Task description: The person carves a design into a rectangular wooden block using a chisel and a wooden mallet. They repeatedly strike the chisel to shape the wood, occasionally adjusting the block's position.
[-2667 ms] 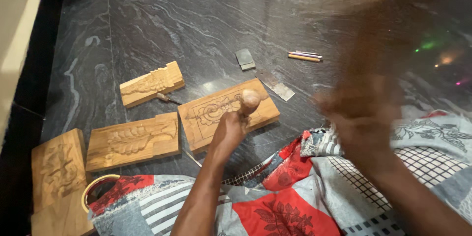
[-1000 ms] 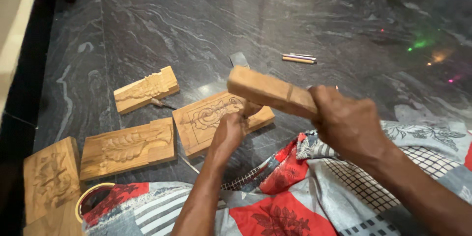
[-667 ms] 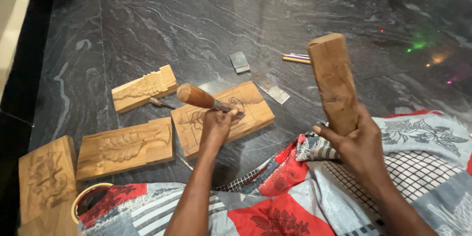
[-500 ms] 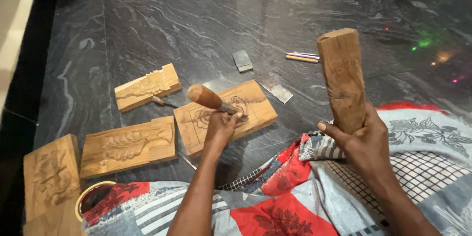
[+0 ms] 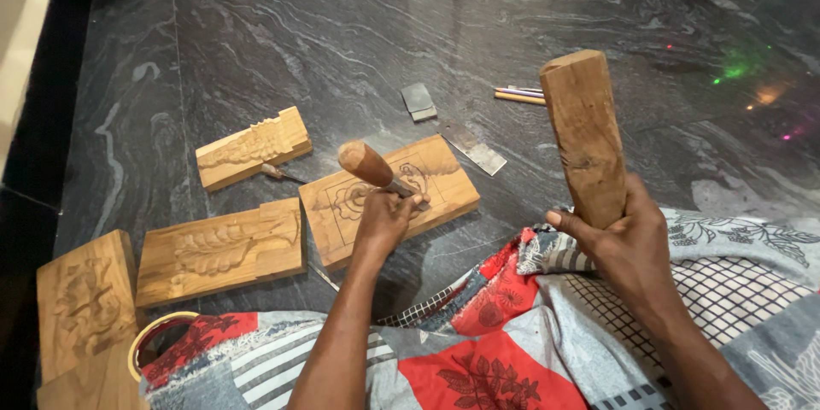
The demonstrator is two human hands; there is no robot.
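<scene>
The left hand grips a wooden-handled chisel set on the carved rectangular wooden panel lying on the dark marble floor; the right hand clasps an upright wooden mallet block.

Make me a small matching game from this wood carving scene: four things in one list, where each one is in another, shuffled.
Things:
1. wooden mallet
2. chisel
3. pencils
4. roll of tape

Places:
A. on the floor, far side
B. raised upright in the right hand
C. bottom left, partly under the cloth
D. in the left hand, on the panel

Pairs: 1-B, 2-D, 3-A, 4-C
</scene>
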